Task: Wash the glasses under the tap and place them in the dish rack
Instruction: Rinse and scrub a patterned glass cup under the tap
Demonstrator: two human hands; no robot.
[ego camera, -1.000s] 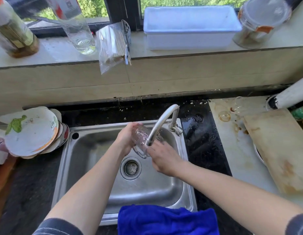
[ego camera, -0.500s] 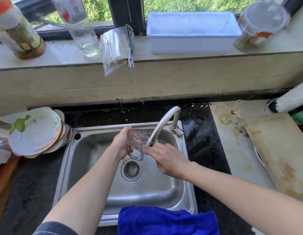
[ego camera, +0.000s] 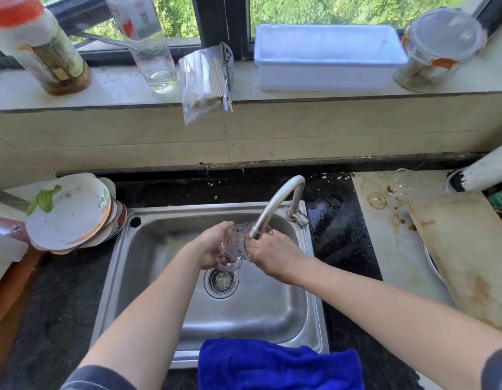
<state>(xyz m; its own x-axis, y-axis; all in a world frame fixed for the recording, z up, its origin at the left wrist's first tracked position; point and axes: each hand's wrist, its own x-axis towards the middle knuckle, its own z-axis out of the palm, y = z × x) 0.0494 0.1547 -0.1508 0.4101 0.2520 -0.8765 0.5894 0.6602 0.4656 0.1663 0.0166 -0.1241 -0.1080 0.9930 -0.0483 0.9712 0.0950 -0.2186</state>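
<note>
Glass, clear and knobbly, is what both hands work on: the clear, bumpy-walled glass tumbler (ego camera: 234,243) lies on its side directly under the spout of the curved steel tap (ego camera: 275,204), over the stainless steel sink (ego camera: 159,277) that the tap serves; the left hand (ego camera: 213,247), left of the spout, wraps its curled fingers round the tumbler's base and wall and carries it; the right hand (ego camera: 275,256), just right of the spout, meets the tumbler's mouth, but its fingertips are hidden, so I cannot tell whether they pinch the rim or reach inside; the water stream itself is hard to make out; I judge the tumbler light and stiff but brittle, and slick when wet, though the raised bumps should give the fingers some purchase; the safest hold is round the body, as the left hand has it, since a knock against the steel spout just beside the rim could chip it; well to the right of the tap a clear stemmed wine glass (ego camera: 396,187) lies tipped over on the stained pale counter; its thin stem looks the weakest part, so the bowl is the place to take it; nearer than the tap a blue cloth (ego camera: 277,364) drapes the sink's front edge; left of the tap sits a stack of white plates (ego camera: 69,212)
</note>
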